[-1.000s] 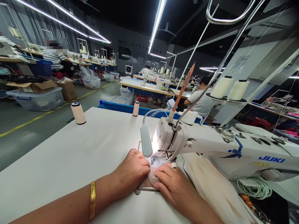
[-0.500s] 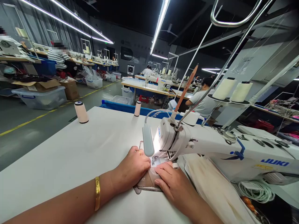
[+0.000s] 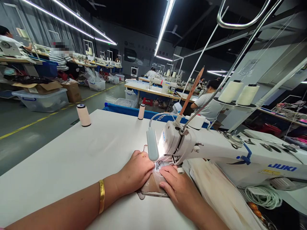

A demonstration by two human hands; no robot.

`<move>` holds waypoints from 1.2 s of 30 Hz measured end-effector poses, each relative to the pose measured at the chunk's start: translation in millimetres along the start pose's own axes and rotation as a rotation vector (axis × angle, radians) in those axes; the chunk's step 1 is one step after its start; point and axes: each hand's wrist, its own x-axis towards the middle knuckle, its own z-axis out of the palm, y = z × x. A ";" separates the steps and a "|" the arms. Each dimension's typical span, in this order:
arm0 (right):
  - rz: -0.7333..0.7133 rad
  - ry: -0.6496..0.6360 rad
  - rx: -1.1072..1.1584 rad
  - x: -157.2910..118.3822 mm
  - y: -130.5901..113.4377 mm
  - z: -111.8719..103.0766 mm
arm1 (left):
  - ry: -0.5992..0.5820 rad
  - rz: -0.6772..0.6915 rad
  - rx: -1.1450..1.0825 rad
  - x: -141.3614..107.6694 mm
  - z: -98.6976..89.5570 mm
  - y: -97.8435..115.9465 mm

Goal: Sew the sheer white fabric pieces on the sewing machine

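A small brown fabric piece (image 3: pixel 153 183) with a pale edge lies flat on the white table, its far end at the presser foot (image 3: pixel 157 166) of the sewing machine (image 3: pixel 203 145). My left hand (image 3: pixel 137 171), with a ring and a gold bracelet, is closed on the left side of the piece, its fingers curled and fingertips partly hidden. On the right side my right hand (image 3: pixel 178 185) lies with fingers stretched over the fabric and thumb apart. The lit grey lamp (image 3: pixel 153 145) hangs just above my left fingertips. The needle cannot be made out clearly.
Two pink thread cones (image 3: pixel 83 115) stand toward the table's far side. Pale cloth (image 3: pixel 211 182) lies under the machine arm, with coiled white cord (image 3: pixel 262 196) to its right. A pencil (image 3: pixel 193 89) stands on the machine head. Co-workers sit at other machines beyond.
The brown piece has turned slightly under my hands, and more of its light brown surface shows between them. Both hands keep nearly the same place.
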 end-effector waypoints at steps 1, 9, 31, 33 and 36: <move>-0.006 0.011 -0.004 -0.2 0.3 0.2 | -0.020 -0.019 -0.003 0.6 -1.6 0.6; -0.164 0.126 -0.031 -3.5 2.5 1.4 | -0.127 -0.104 0.093 -0.7 -8.4 10.8; -0.191 0.064 -0.046 -4.8 -2.8 3.2 | -0.083 0.108 -0.160 -15.0 -0.1 15.7; -0.189 0.075 -0.055 -4.7 -2.9 4.3 | -0.076 0.112 -0.147 -14.4 -0.2 14.9; -0.184 0.083 -0.071 -4.1 -2.2 4.7 | -0.038 0.130 -0.117 -15.1 -1.5 15.9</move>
